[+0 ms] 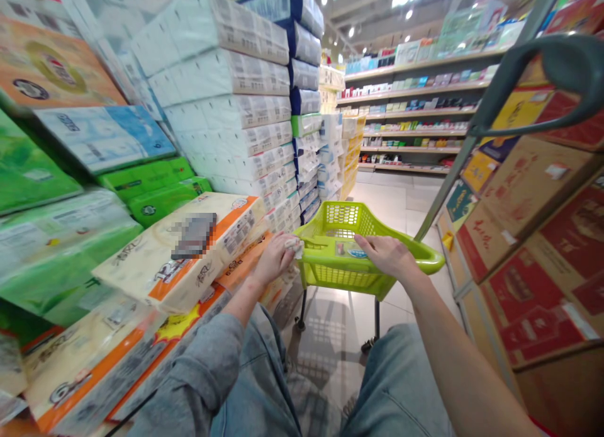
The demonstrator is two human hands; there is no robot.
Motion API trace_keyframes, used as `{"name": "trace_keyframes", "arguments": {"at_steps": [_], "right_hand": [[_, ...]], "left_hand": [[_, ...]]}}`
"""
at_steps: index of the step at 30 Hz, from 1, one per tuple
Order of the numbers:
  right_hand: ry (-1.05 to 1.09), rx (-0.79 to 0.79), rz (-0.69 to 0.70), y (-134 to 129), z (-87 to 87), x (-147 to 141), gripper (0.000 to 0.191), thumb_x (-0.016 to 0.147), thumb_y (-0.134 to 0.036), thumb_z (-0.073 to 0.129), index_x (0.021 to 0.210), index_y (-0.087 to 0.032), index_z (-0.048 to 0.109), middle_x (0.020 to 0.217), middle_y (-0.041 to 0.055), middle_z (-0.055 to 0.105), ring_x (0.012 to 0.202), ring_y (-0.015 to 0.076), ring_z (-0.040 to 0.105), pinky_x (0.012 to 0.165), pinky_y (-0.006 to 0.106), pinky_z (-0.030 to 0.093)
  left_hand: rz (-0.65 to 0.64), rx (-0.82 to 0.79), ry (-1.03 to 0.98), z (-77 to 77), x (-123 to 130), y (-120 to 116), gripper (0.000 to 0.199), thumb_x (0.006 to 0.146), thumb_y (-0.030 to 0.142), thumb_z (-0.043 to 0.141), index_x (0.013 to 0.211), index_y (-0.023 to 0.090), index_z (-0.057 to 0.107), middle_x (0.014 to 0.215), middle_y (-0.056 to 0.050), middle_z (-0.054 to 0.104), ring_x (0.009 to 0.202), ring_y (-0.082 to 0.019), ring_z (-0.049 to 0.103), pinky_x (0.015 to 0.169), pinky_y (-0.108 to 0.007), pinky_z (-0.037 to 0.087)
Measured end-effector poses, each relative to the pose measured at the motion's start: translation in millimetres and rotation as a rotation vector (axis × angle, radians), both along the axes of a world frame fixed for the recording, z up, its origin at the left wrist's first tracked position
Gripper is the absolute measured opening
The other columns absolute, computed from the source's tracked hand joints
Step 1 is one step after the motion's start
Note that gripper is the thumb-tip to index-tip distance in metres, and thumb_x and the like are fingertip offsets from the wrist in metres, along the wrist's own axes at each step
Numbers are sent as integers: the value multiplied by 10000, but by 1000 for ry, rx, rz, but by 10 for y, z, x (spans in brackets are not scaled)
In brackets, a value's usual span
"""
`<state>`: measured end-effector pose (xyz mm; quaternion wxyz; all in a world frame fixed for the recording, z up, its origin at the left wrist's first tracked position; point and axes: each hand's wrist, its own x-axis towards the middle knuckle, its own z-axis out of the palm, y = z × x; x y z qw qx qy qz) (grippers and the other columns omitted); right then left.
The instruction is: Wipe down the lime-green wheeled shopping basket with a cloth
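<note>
A lime-green shopping cart (pixel 330 267) stands in front of my knees, its basket showing nothing inside. My left hand (pixel 277 255) is closed on a crumpled white tissue (pixel 294 247) at the left end of the cart's rear rim. On the right part of that rim rests my right hand (pixel 387 255), its fingers wrapped over the edge beside a small label. A blurred dark phone-like object (pixel 194 235) lies on a cream and orange tissue pack (pixel 136 267), to the left of my left hand.
Tall stacks of white tissue packs (pixel 255 72) rise at the left. Green packs (pixel 160 191) lie nearer. Cartons (pixel 523 191) line the right side, behind a grey post with a looped handle (pixel 523 128). Stocked shelves (pixel 415 113) stand beyond the tiled aisle.
</note>
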<state>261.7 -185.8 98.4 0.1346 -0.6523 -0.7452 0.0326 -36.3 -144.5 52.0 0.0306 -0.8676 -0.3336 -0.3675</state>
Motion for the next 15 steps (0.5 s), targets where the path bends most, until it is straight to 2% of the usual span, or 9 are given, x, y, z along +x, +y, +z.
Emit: {"name": "trace_keyframes", "arguments": {"at_steps": [3, 6, 8, 12, 15], "right_hand": [[0, 4, 17, 10, 4, 16, 718, 875, -618, 97, 953, -205, 679, 914, 89, 695, 870, 211, 624, 734, 289, 409], [-2, 3, 24, 22, 8, 28, 706, 876, -618, 115, 958, -201, 679, 924, 87, 695, 882, 208, 621, 745, 284, 409], [7, 4, 23, 27, 7, 46, 697, 875, -619, 125, 973, -204, 677, 941, 85, 692, 893, 210, 617, 749, 285, 410], [50, -4, 3, 28, -15, 142, 702, 869, -631, 116, 986, -225, 677, 945, 76, 688, 897, 213, 612, 737, 284, 414], [52, 2, -45, 40, -47, 267, 704, 873, -623, 111, 972, -220, 680, 928, 80, 686, 881, 212, 613, 725, 284, 414]], "left_hand": [[13, -165, -129, 49, 46, 135, 423, 921, 361, 251, 972, 169, 626, 1016, -79, 655, 1003, -188, 579, 1008, -398, 364], [15, -369, -245, 73, 94, 259, 516, 924, 415, 203, 889, 150, 644, 925, -71, 670, 899, -188, 603, 870, -349, 458], [23, -443, -264, 83, 131, 284, 543, 922, 436, 190, 846, 148, 644, 870, -63, 671, 850, -185, 603, 814, -334, 475], [47, -362, -214, 77, 243, 126, 524, 924, 427, 184, 819, 162, 623, 861, -64, 656, 871, -181, 587, 854, -340, 456], [-3, -200, -167, 5, 347, -125, 409, 925, 377, 236, 974, 171, 587, 1016, -84, 615, 1018, -184, 542, 951, -370, 404]]}}
